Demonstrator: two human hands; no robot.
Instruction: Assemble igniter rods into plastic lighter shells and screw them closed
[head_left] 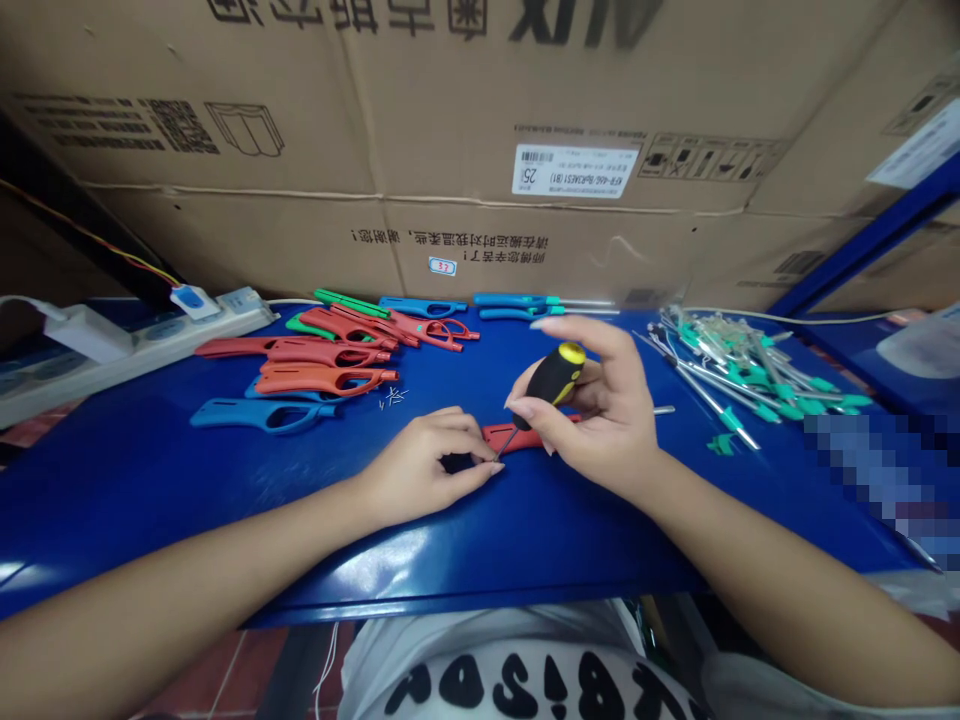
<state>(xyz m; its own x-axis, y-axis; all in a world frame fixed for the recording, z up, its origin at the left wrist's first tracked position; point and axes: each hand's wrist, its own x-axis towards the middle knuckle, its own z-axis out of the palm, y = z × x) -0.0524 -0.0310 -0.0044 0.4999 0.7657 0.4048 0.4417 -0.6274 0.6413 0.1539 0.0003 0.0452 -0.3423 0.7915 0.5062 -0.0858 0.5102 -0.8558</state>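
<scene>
My right hand (600, 410) is closed around a black and yellow screwdriver (553, 378), its handle tilted up and its thin shaft slanting down to the left. The shaft's tip meets the pinched thumb and forefinger of my left hand (431, 458); whatever is between those fingertips is too small to make out. Beneath the screwdriver a red lighter casing (517, 437) lies on the blue table, its left end against my left fingers and its right part hidden behind my right hand. A metal tube (664, 410) shows past the right hand. Several small screws (393, 397) lie loose beyond my left hand.
Red, orange, green and blue lighter casings (322, 378) lie at the left. Blue lighters with metal tubes (517, 304) rest at the back. A heap of metal tubes with green parts (750, 365) is at the right. A power strip (172, 340) borders the left; cardboard boxes (450, 120) stand behind.
</scene>
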